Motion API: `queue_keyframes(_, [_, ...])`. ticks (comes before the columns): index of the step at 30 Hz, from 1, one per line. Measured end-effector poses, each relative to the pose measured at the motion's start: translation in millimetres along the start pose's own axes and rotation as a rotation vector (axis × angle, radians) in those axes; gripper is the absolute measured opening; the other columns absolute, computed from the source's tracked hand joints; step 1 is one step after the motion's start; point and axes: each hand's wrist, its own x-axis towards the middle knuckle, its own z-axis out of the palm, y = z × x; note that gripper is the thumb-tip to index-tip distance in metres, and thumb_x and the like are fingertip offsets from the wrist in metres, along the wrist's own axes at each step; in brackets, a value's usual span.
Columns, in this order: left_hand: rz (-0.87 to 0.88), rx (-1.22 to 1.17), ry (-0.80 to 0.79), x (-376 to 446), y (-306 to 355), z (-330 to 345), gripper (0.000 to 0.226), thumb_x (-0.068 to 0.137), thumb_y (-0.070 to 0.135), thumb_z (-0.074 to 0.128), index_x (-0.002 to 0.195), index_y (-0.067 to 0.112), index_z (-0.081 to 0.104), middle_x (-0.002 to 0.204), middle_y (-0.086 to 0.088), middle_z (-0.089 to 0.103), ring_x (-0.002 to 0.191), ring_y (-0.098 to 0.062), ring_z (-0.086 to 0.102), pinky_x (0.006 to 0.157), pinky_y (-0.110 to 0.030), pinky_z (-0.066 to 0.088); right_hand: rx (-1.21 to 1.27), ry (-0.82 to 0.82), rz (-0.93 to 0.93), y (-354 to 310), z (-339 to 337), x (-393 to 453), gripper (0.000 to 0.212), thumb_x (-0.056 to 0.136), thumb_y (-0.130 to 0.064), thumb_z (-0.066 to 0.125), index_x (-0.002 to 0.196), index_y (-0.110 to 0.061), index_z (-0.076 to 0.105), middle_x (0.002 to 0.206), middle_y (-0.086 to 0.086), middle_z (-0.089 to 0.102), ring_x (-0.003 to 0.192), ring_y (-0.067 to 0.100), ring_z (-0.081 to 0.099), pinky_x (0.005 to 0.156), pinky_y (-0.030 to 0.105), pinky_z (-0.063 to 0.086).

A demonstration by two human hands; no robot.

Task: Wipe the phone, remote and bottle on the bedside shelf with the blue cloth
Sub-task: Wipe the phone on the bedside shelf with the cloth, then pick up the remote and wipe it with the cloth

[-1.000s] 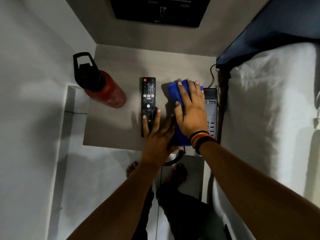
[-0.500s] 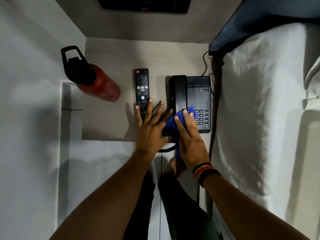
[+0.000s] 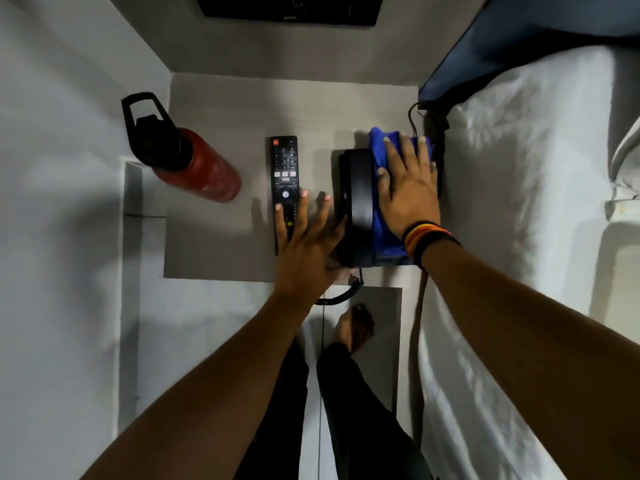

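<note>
A black desk phone [image 3: 356,206] sits at the right of the grey bedside shelf [image 3: 221,244]. My right hand [image 3: 408,188] lies flat on the blue cloth [image 3: 381,147], pressing it over the phone's keypad side, which is hidden. The handset shows to the left of the cloth. My left hand [image 3: 308,244] rests with spread fingers on the shelf between the phone and the black remote [image 3: 284,174], its fingers over the remote's lower end and its thumb side against the phone. A red bottle [image 3: 197,168] with a black lid stands at the shelf's left.
A bed with white sheets [image 3: 519,237] runs along the right, with a dark headboard [image 3: 519,39] above. A black cable [image 3: 414,116] rises behind the phone and a coiled cord [image 3: 341,296] hangs off the shelf's front edge. My feet are on the floor below. White wall on the left.
My right hand has slid the cloth from the phone's near end up to its far end, now covering the keypad. My left hand has stayed beside the phone.
</note>
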Motion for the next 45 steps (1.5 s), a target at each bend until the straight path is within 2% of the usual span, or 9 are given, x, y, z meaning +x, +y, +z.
queue_keyframes(6, [-0.01, -0.062, 0.048, 1, 0, -6, 0.086, 0.082, 0.085, 0.056, 0.151, 0.035, 0.059, 0.17, -0.016, 0.04, 0.157, -0.054, 0.027, 0.123, -0.077, 0.007, 0.025, 0.005, -0.085, 14, 6, -46, 0.065, 0.099, -0.024, 0.043, 0.16, -0.026, 0.021, 0.171, 0.005, 0.011, 0.158, 0.03, 0.001, 0.125, 0.056, 0.013])
queue_keyframes(13, [-0.046, 0.027, -0.159, 7, 4, -16, 0.095, 0.074, 0.076, 0.076, 0.157, 0.041, 0.046, 0.181, -0.007, 0.011, 0.164, -0.047, 0.0, 0.121, -0.067, -0.024, 0.021, -0.017, -0.022, 26, 34, -143, 0.089, 0.083, 0.011, 0.059, 0.159, -0.025, 0.027, 0.169, 0.0, 0.013, 0.156, 0.026, 0.002, 0.119, 0.055, 0.031])
queue_keyframes(22, [-0.055, -0.06, -0.298, -7, 15, -40, 0.114, 0.083, 0.052, 0.08, 0.171, 0.026, 0.013, 0.181, -0.01, -0.007, 0.165, -0.039, -0.013, 0.133, -0.062, 0.0, 0.214, -0.02, 0.211, 3, -3, -181, 0.069, 0.088, -0.005, 0.063, 0.15, -0.03, 0.046, 0.163, -0.005, 0.036, 0.145, 0.026, 0.043, 0.112, 0.043, 0.043])
queue_keyframes(27, [-0.331, -0.365, -0.115, -39, 2, -52, 0.094, 0.092, 0.026, 0.072, 0.169, 0.011, 0.021, 0.176, -0.017, 0.027, 0.164, -0.034, 0.02, 0.135, -0.048, 0.018, 0.364, 0.153, 0.197, -40, -28, -154, 0.074, 0.085, -0.002, 0.062, 0.151, -0.031, 0.044, 0.162, -0.004, 0.039, 0.144, 0.025, 0.045, 0.116, 0.033, 0.029])
queue_keyframes(32, [-0.739, -0.393, -0.065, -7, -13, -49, 0.098, 0.09, 0.046, 0.078, 0.162, 0.003, 0.028, 0.161, -0.025, 0.042, 0.147, -0.042, 0.044, 0.12, -0.053, 0.042, 0.456, 0.206, 0.135, -68, -33, -117, 0.071, 0.086, -0.004, 0.058, 0.151, -0.029, 0.044, 0.162, -0.005, 0.039, 0.143, 0.022, 0.046, 0.118, 0.041, 0.038])
queue_keyframes(36, [-0.792, -0.345, -0.164, 21, -28, -39, 0.095, 0.086, 0.046, 0.081, 0.153, -0.002, 0.035, 0.146, -0.023, 0.055, 0.129, -0.039, 0.059, 0.109, -0.049, 0.052, 0.494, 0.254, 0.089, -75, -37, -120, 0.068, 0.086, -0.007, 0.057, 0.15, -0.027, 0.047, 0.161, -0.007, 0.04, 0.14, 0.005, 0.043, 0.116, 0.019, 0.031])
queue_keyframes(40, [-0.878, -0.709, -0.098, 21, -44, -49, 0.044, 0.083, 0.021, 0.083, 0.114, 0.006, 0.056, 0.114, -0.025, 0.074, 0.085, -0.039, 0.077, 0.074, -0.05, 0.067, 0.571, 0.283, 0.091, -78, -52, -137, 0.067, 0.085, -0.003, 0.059, 0.148, -0.024, 0.05, 0.158, -0.005, 0.043, 0.13, -0.018, 0.041, 0.105, 0.003, 0.034])
queue_keyframes(42, [-0.891, -1.034, -0.103, 6, -44, -67, 0.033, 0.087, 0.009, 0.081, 0.094, 0.021, 0.051, 0.09, -0.016, 0.075, 0.043, -0.022, 0.068, 0.042, -0.039, 0.062, 0.605, 0.281, 0.094, -86, -66, -138, 0.068, 0.085, -0.003, 0.059, 0.149, -0.024, 0.048, 0.159, -0.003, 0.042, 0.137, -0.005, 0.043, 0.113, 0.013, 0.034])
queue_keyframes(45, [-0.81, -1.196, -0.069, -24, -37, -94, 0.026, 0.089, 0.01, 0.079, 0.102, 0.02, 0.058, 0.065, -0.004, 0.069, 0.032, -0.014, 0.055, 0.035, -0.028, 0.05, 0.601, 0.226, 0.037, -115, -88, -126, 0.076, 0.084, -0.003, 0.057, 0.154, -0.028, 0.04, 0.163, 0.0, 0.038, 0.148, 0.013, 0.037, 0.122, 0.031, 0.028])
